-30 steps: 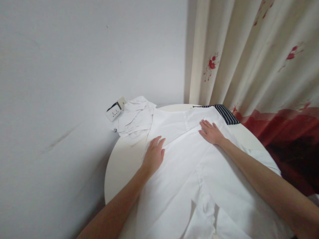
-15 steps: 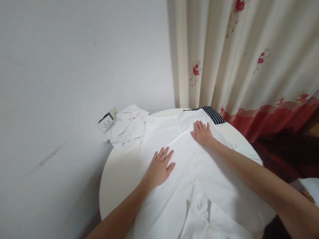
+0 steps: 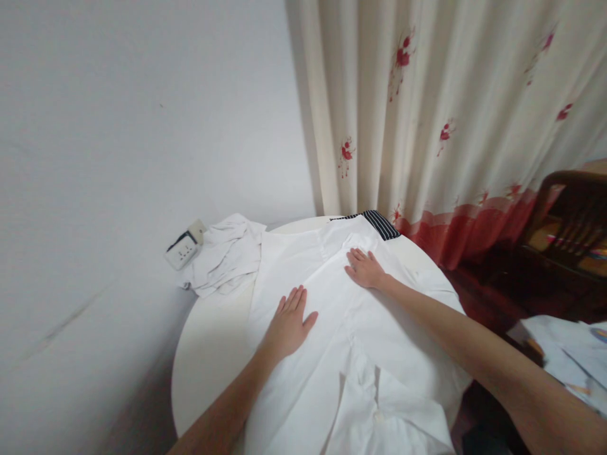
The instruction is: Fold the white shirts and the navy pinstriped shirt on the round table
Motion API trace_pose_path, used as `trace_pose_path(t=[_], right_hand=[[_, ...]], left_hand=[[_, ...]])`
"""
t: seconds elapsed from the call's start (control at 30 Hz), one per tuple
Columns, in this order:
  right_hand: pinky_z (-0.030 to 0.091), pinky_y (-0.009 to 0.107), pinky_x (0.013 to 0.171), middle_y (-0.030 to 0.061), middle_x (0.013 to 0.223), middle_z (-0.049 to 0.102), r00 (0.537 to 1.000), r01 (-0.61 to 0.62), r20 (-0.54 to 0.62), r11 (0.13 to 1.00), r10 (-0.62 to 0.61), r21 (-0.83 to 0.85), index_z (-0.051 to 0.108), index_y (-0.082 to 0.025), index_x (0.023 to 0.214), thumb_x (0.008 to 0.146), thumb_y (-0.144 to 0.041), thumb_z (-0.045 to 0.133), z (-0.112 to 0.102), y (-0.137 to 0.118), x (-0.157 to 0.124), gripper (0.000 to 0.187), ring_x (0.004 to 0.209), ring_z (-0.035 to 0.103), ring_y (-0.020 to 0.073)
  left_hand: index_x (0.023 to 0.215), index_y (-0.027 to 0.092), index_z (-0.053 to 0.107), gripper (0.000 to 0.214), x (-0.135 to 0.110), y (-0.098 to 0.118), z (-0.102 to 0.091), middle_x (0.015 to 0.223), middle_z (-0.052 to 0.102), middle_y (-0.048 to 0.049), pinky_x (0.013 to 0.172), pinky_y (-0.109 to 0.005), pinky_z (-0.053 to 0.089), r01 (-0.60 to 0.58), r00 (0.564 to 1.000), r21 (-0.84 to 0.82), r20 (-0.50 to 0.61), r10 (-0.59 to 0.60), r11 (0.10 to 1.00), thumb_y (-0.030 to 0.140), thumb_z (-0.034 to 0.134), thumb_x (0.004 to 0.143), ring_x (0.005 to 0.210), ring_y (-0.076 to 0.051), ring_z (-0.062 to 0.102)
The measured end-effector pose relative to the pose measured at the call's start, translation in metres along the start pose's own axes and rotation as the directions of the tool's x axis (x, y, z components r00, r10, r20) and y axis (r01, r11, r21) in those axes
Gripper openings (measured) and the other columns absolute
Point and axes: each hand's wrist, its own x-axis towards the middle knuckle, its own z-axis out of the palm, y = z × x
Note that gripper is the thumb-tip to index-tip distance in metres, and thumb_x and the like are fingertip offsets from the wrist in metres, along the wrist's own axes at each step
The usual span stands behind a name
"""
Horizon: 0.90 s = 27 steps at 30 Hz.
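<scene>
A white shirt [image 3: 327, 309] is spread over a round white table [image 3: 203, 360], with a button and folded, collar-like cloth at its near end. My left hand [image 3: 288, 325] lies flat on the left part of the shirt, palm down, fingers stretched out. Farther away and to the right, my right hand [image 3: 365, 268] presses flat beside some small wrinkles near the shirt's far end. Neither hand grips the cloth.
Crumpled white cloth [image 3: 227, 253] lies at the table's far left, beside a white power socket [image 3: 183, 251]. Black-and-white striped cloth [image 3: 382, 224] shows at the far edge. A wall, a flowered curtain [image 3: 379, 114] and a dark wooden chair [image 3: 569, 215] surround the table.
The view has swung right, bringing the chair and more of the curtain into sight. My right hand has slid slightly back toward me over the shirt; the left stays about where it was.
</scene>
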Motion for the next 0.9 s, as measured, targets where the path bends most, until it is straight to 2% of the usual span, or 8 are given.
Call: trace_pose_path(t=[0.1,0.3,0.4,0.5,0.57,0.63,0.77,0.9], right_hand=[[0.022,0.061,0.118,0.0168,0.162,0.029,0.998,-0.046,-0.042,0.998,0.044,-0.040,0.037,-0.010,0.153,0.099,-0.038,0.036,-0.013,0.033,-0.012,0.060,0.151,0.025,0.0298],[0.027,0.055,0.119,0.0161,0.158,0.039,0.977,-0.141,-0.162,0.990,0.136,-0.020,0.045,-0.012,0.148,0.098,-0.032,0.039,-0.037,0.104,-0.064,0.055,0.149,0.030,0.0280],[0.034,0.051,0.117,0.0163,0.152,0.048,0.959,-0.172,-0.214,0.981,0.187,0.087,0.055,-0.012,0.140,0.094,-0.029,0.045,-0.049,0.148,-0.092,0.050,0.144,0.040,0.0290],[0.046,0.043,0.108,0.0134,0.134,0.065,0.951,-0.174,-0.220,0.964,0.218,0.201,0.068,-0.013,0.124,0.090,-0.026,0.050,-0.061,0.180,-0.123,0.041,0.127,0.059,0.0288],[0.053,0.038,0.097,0.0088,0.118,0.074,0.962,-0.160,-0.175,0.954,0.209,0.255,0.074,-0.017,0.111,0.088,-0.025,0.050,-0.067,0.190,-0.143,0.034,0.109,0.069,0.0263],[0.056,0.036,0.089,0.0062,0.107,0.077,0.969,-0.158,-0.134,0.935,0.209,0.316,0.076,-0.020,0.104,0.088,-0.028,0.051,-0.071,0.191,-0.160,0.031,0.096,0.072,0.0255],[0.056,0.037,0.087,0.0074,0.106,0.077,0.961,-0.172,-0.138,0.906,0.241,0.386,0.077,-0.020,0.104,0.088,-0.038,0.055,-0.072,0.184,-0.183,0.032,0.093,0.072,0.0276],[0.054,0.036,0.089,0.0074,0.108,0.077,0.951,-0.180,-0.169,0.909,0.258,0.375,0.077,-0.020,0.104,0.085,-0.028,0.058,-0.065,0.193,-0.196,0.028,0.095,0.071,0.0256]], left_hand=[[0.153,0.011,0.037,0.064,0.001,0.000,-0.002,0.159,0.034,-0.0190,0.119,-0.053,0.029,0.011,1.000,-0.007,0.019,-0.011,1.000,0.049,0.036,0.102,0.149,-0.030,0.031],[0.151,0.010,0.041,0.064,0.004,-0.004,0.003,0.159,0.035,-0.0187,0.118,-0.053,0.031,0.002,1.000,-0.011,-0.006,-0.002,1.000,0.049,0.036,0.101,0.148,-0.030,0.032],[0.150,0.011,0.043,0.062,0.005,-0.007,0.008,0.158,0.037,-0.0180,0.118,-0.054,0.032,-0.013,0.999,-0.005,-0.036,0.012,1.000,0.048,0.036,0.101,0.147,-0.031,0.035],[0.149,0.010,0.045,0.062,0.007,-0.012,0.013,0.157,0.039,-0.0182,0.116,-0.054,0.034,-0.027,0.999,0.008,-0.046,0.027,1.000,0.047,0.036,0.100,0.146,-0.031,0.037],[0.148,0.009,0.046,0.062,0.009,-0.015,0.016,0.157,0.040,-0.0180,0.116,-0.055,0.035,-0.032,0.998,0.021,-0.052,0.033,0.999,0.046,0.036,0.100,0.146,-0.032,0.037],[0.147,0.009,0.047,0.062,0.011,-0.018,0.019,0.155,0.042,-0.0179,0.115,-0.055,0.037,-0.037,0.998,0.030,-0.059,0.039,0.999,0.046,0.036,0.099,0.145,-0.032,0.038],[0.145,0.010,0.050,0.061,0.013,-0.023,0.023,0.153,0.045,-0.0170,0.114,-0.053,0.039,-0.041,0.996,0.042,-0.084,0.044,0.998,0.045,0.036,0.098,0.143,-0.032,0.041],[0.145,0.011,0.050,0.060,0.014,-0.026,0.026,0.153,0.046,-0.0153,0.114,-0.051,0.039,-0.047,0.994,0.044,-0.093,0.051,0.998,0.045,0.034,0.097,0.143,-0.031,0.041]])
